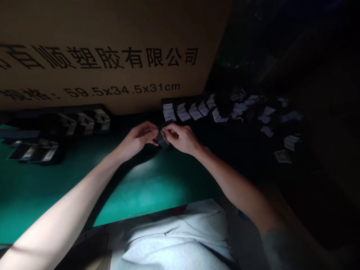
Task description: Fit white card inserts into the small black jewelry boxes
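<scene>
A small dark box (162,142) is held above the green table between my two hands. My left hand (140,137) closes thumb and fingers on its left side. The fingers of my right hand (182,138) are pinched together at the box's upper right, where a thin pale edge shows; whether that edge is a flap or a paper slip I cannot tell. Just behind the hands stands a row of folded white paper leaflets (183,112), tilted against something dark.
A large printed cardboard carton (112,33) stands along the back. Dark boxes with pale contents (101,119) lie at the left, with more dark boxes (50,152) nearer. Loose folded papers (266,114) are scattered at the right. The green table's (152,195) front edge borders my lap.
</scene>
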`<state>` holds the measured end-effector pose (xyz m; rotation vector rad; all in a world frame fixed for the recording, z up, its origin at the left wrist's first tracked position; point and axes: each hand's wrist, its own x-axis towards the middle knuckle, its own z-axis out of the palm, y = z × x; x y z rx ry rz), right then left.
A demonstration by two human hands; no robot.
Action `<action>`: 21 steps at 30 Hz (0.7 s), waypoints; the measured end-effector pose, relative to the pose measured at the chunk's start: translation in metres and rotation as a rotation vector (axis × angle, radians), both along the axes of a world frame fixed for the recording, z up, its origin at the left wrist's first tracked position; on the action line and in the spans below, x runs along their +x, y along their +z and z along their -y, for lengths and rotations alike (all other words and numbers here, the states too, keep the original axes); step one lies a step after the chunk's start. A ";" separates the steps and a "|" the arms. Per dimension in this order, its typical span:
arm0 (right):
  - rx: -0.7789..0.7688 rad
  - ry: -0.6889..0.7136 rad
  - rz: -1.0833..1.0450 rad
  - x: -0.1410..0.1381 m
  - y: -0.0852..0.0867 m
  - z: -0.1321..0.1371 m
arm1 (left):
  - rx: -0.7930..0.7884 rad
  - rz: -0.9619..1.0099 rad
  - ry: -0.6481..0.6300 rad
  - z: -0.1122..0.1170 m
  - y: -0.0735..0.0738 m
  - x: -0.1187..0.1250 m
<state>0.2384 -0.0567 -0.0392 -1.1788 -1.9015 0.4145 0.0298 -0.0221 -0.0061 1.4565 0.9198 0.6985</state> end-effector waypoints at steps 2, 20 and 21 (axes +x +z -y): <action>0.010 -0.014 0.028 0.002 0.000 0.000 | -0.002 0.012 0.002 0.000 0.000 0.000; -0.119 -0.018 -0.023 0.001 0.004 0.000 | 0.048 -0.053 0.015 0.002 0.001 0.000; -0.129 0.002 -0.040 0.001 0.005 -0.001 | 0.049 -0.047 0.009 0.002 0.001 -0.001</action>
